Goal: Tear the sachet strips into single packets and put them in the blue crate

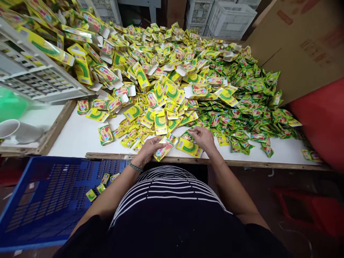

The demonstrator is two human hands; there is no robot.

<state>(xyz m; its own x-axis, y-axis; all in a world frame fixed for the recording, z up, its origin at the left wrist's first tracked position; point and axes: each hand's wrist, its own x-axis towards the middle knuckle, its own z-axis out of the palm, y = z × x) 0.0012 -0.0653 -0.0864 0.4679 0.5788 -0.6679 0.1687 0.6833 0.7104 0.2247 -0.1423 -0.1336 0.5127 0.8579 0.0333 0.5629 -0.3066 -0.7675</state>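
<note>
Carton [163, 151] gripped by left hand [148, 148] slants lengthwise, far end rightward; right hand [204, 138] pinches green packet [186, 136].

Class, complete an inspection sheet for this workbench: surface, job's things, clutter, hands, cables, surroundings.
Surface: white tabletop, wood-edged, largely covered.
Job's things: yellow cartons heaped left and centre, green sachets right.
Clutter: white cup at far left.
Hands: left hand holds a carton; right hand has fingertips at a green sachet, grip unclear.
Cables: pale line on floor, lower right; possibly one.
Surroundings: blue crate below left, white crates behind, cardboard right.
</note>
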